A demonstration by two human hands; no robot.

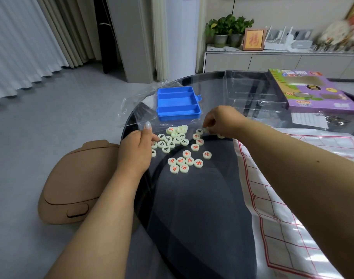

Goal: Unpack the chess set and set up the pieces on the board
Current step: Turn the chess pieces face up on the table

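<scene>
Several round cream chess pieces (pixel 180 150) with red or black characters lie loose on the dark glass table (pixel 192 208). My left hand (pixel 139 147) rests at the left edge of the pile, fingers curled over black-marked pieces, its thumb raised on a clear plastic bag (pixel 140 109). My right hand (pixel 222 122) sits at the pile's right edge, fingertips pinching a piece I can barely see. An empty blue plastic tray (pixel 178 102) with three compartments stands behind the pile. The board sheet (pixel 288 218), white with red lines, lies at the right under my right forearm.
A purple game box (pixel 313 91) and a clear plastic insert (pixel 252 91) sit at the table's back right, with a paper slip and keys (pixel 331 119) nearby. A tan chair (pixel 75 184) stands left of the table edge. A cabinet with plants lines the far wall.
</scene>
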